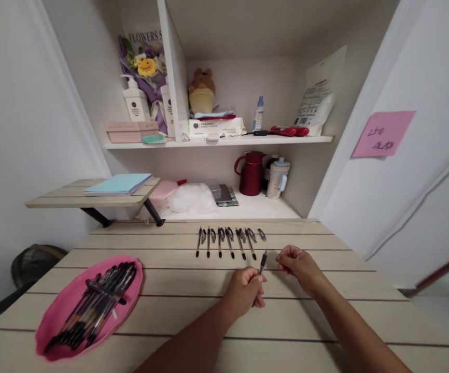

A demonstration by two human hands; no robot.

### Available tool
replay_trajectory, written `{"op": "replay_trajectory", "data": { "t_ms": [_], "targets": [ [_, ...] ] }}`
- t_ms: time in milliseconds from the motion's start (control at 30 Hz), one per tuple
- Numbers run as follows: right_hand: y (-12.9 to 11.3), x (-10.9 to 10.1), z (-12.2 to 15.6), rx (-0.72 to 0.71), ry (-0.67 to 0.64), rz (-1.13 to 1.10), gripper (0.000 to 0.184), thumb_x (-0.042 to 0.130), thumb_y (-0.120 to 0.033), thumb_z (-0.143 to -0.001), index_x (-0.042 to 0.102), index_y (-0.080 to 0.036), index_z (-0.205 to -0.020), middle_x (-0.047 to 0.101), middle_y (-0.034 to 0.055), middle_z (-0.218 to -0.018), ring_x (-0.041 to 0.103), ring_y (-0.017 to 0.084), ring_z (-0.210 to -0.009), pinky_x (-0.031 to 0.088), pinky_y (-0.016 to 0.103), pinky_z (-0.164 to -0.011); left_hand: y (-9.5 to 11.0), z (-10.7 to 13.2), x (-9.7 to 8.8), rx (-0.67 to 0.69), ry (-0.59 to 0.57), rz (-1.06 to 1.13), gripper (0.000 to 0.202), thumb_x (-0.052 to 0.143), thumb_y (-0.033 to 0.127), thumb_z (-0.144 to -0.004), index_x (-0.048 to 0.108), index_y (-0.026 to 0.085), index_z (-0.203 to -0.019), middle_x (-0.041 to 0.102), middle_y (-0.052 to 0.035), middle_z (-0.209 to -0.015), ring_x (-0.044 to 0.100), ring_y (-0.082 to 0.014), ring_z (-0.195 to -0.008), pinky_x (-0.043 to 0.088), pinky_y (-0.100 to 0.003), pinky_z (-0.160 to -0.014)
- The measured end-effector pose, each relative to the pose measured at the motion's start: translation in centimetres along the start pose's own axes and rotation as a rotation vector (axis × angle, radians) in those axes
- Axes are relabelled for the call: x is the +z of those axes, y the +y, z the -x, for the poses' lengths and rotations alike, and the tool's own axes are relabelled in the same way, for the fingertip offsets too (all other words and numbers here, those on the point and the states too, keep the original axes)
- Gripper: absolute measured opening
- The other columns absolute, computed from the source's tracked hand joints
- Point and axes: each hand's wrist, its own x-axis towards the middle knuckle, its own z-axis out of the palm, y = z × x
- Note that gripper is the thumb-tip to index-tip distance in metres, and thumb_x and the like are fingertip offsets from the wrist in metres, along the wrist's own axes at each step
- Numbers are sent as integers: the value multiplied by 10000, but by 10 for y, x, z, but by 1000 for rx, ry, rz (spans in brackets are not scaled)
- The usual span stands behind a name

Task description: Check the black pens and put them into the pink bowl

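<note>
My left hand (244,292) is closed around a black pen (262,263), held upright with its tip pointing away from me. My right hand (297,264) hovers just right of the pen's top with the fingers pinched together; what they hold is too small to name. Beyond both hands, several black pens (228,242) lie in a neat row on the wooden table (178,290), each with its cap beside it. A pink oval tray (65,305) at the front left holds a pile of several more black pens (96,308).
A small raised wooden stand (72,199) with a light blue notebook (117,183) sits at the back left. Behind the table, shelves carry a red kettle (250,173), a white jug (278,178), bottles, boxes and a plush toy. A pink note (382,133) hangs on the right wall.
</note>
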Motion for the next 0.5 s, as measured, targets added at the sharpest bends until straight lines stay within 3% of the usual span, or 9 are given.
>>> {"op": "replay_trajectory", "data": {
  "t_ms": [67, 167, 333, 500],
  "targets": [
    [-7, 0, 10, -4, -24, -268, 185, 671, -279, -604, 551, -189, -713, 571, -33, -522, 498, 100, -460, 360, 217, -444, -1, 1, 1, -3, -27, -43, 314, 495, 439, -716, 530, 132, -772, 474, 46, -532, 468, -58, -357, 309, -177, -379],
    [-19, 3, 18, -6, -2, -447, 339, 726, -320, -578, 613, -164, -856, 644, 24, -694, 546, 107, -553, 394, 220, -484, 2, 3, 1, 1, -53, -91, 266, 476, 398, -727, 525, 138, -764, 478, 48, -532, 460, -52, -340, 314, -170, -367],
    [-30, 8, 22, -23, 48, -527, 345, 731, -352, -580, 626, -165, -850, 675, 77, -897, 516, 84, -528, 308, 199, -419, 9, 5, 1, 0, -64, -169, 228, 456, 360, -731, 529, 144, -728, 480, 48, -513, 443, -51, -317, 292, -170, -350],
    [-33, 10, 25, -25, 15, -482, 361, 728, -384, -569, 635, -157, -833, 677, 79, -903, 432, 54, -460, 252, 196, -395, 10, 5, 1, 3, -70, -186, 230, 466, 372, -732, 525, 150, -719, 485, 49, -506, 434, -47, -320, 283, -169, -358]
  ]
}}
